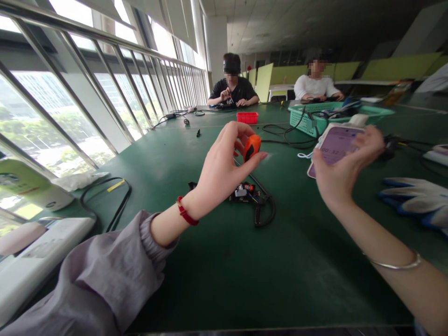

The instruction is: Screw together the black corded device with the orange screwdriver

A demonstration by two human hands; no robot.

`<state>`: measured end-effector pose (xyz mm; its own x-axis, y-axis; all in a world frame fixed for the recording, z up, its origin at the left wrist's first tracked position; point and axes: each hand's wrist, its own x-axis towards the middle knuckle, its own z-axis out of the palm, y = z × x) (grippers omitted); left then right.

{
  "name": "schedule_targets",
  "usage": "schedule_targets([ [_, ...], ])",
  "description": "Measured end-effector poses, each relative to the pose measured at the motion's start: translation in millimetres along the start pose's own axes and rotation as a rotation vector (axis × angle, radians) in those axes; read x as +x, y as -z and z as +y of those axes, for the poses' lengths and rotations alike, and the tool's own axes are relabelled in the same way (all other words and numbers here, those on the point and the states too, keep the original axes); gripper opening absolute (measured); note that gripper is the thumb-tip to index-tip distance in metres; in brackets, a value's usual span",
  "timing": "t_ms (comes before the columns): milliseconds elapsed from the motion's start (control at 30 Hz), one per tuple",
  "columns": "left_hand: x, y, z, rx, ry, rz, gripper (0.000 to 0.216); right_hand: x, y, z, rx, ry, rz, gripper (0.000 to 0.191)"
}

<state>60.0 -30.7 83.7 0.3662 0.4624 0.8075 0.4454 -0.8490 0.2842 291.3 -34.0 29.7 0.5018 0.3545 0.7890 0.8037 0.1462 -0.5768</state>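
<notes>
My left hand (224, 168) is raised above the green table (217, 270), its fingers closed on a small orange and black object (252, 146). A red cord circles that wrist. My right hand (345, 170) holds a phone (335, 145) with a lit purple screen showing a timer, thumb across its right edge. Below the left hand, on the table, lies a small electronic part (242, 192) with coloured wires and a coiled black cable (263, 211).
White and blue work gloves (416, 198) lie at the right. A teal basket (324, 117) and a red tray (247, 117) stand farther back, with black cables around them. Two people sit at the far end. White devices (38, 254) and a cable loop (105, 205) lie left, by the windows.
</notes>
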Motion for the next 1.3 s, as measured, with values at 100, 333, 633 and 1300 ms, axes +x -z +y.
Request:
schedule_targets([
  [100,0.1,-0.6,-2.1,0.011,-0.005,0.001,0.029,8.5,-7.7,24.8,-0.205,-0.320,0.111,0.095],
  [333,0.8,2.3,-2.0,0.040,0.002,0.013,0.026,9.5,-41.6,39.7,-0.202,-0.611,0.018,0.107],
  [633,1.1,2.5,-7.5,0.041,0.030,0.014,0.027,6.7,-57.3,48.9,-0.226,-0.617,0.087,0.098],
  [1300,0.4,1.8,-5.1,0.012,0.012,0.014,0.030,4.1,-53.9,47.4,-0.226,-0.621,0.060,0.087],
])
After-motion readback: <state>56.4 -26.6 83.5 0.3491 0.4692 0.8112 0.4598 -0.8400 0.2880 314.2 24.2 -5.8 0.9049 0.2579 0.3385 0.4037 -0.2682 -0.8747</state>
